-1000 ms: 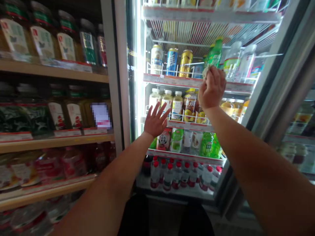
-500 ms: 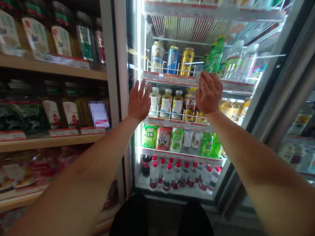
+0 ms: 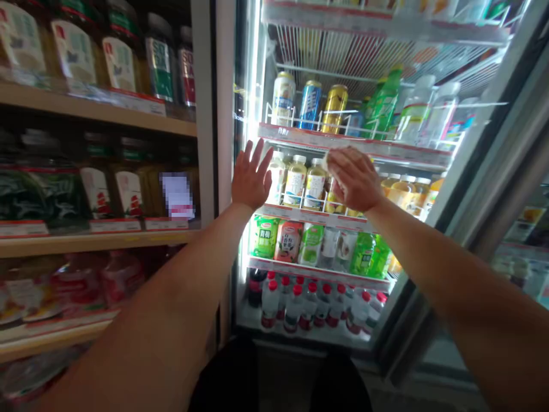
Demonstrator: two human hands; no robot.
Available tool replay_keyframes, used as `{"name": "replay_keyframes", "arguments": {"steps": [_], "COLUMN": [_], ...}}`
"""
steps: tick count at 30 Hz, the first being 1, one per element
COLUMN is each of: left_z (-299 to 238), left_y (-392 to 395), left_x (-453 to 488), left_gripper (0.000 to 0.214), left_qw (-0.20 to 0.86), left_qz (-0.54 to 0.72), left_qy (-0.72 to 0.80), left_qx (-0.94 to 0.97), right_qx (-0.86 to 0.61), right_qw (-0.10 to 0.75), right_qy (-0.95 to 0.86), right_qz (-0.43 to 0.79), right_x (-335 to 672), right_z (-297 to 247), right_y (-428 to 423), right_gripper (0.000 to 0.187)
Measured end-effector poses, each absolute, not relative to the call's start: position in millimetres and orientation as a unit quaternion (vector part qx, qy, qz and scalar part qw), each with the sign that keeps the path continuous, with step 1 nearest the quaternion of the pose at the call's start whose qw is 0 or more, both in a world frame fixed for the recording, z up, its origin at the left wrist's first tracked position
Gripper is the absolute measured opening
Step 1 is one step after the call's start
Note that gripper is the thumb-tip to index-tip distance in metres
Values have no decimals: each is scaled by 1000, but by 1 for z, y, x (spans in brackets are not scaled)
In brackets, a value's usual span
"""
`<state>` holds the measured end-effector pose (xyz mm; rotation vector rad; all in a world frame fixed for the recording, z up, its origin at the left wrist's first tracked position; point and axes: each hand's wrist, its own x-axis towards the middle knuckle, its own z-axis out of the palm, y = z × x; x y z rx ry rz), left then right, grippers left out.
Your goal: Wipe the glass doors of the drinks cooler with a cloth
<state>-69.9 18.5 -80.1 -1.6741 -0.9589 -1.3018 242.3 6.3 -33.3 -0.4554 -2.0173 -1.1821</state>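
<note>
My left hand (image 3: 251, 177) is open, fingers spread, flat against the left side of the lit drinks fridge (image 3: 257, 68) beside a row of pale yellow bottles (image 3: 295, 180). My right hand (image 3: 354, 177) presses a small pale cloth (image 3: 332, 155) near the front of the second shelf (image 3: 364, 147), fingers bent over it. Cans (image 3: 309, 103) and green bottles (image 3: 381, 103) stand on the shelf above my hands.
Wooden store shelves (image 3: 94, 117) with jars and packets fill the left side. Lower fridge shelves hold green and pink cartons (image 3: 287, 240) and red-capped bottles (image 3: 295, 303). The open glass fridge door (image 3: 493, 149) stands at the right.
My left hand rose from the lower shelf to the fridge's left edge. My right hand with the cloth came down from the can shelf and slid left along the second shelf.
</note>
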Motion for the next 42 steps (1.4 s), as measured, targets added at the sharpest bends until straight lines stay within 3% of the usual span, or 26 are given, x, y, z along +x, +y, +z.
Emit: {"name": "replay_keyframes", "arguments": {"steps": [2,4,9,11,13,17,19,24,26,30,32,37,42], "left_z": [-80,-80,-80,-80,-80,-81,-81,-81,-81,-80,-80,-80,-80], "left_y": [19,19,18,17,17,20,21,21,19,16,15,14,16], "left_x": [-70,-70,-69,-69,-69,-70,-70,-70,-69,-68,-68,-68,-69], "left_gripper": [54,54,54,55,56,56,56,56,55,53,54,56,55], "left_qw": [391,383,402,401,392,406,422,421,405,390,391,378,371], "left_qz": [-513,-517,-516,-518,-523,-520,-516,-518,-525,-532,-529,-528,-532], "left_qy": [-381,-381,-372,-370,-370,-368,-365,-367,-368,-370,-371,-373,-370], "left_qx": [-663,-664,-659,-659,-660,-656,-650,-648,-652,-654,-655,-662,-665], "right_qx": [-136,-132,-219,-229,-221,-151,-133,-225,-212,-141,-157,-207,-179], "right_qw": [248,216,455,501,477,282,231,411,395,261,289,450,336], "right_qy": [-843,-855,-734,-699,-716,-832,-855,-755,-767,-843,-833,-768,-819], "right_qz": [-457,-453,-455,-456,-460,-454,-445,-458,-460,-449,-445,-405,-429], "right_x": [241,239,234,232,229,218,210,184,172,157,154,145,132], "right_z": [-34,-36,-42,-45,-47,-41,-30,-16,-23,-25,-8,23,4], "right_y": [3,2,8,9,6,-2,-3,4,5,6,10,23,19], "right_gripper": [61,61,57,57,59,65,64,55,52,49,50,61,63]}}
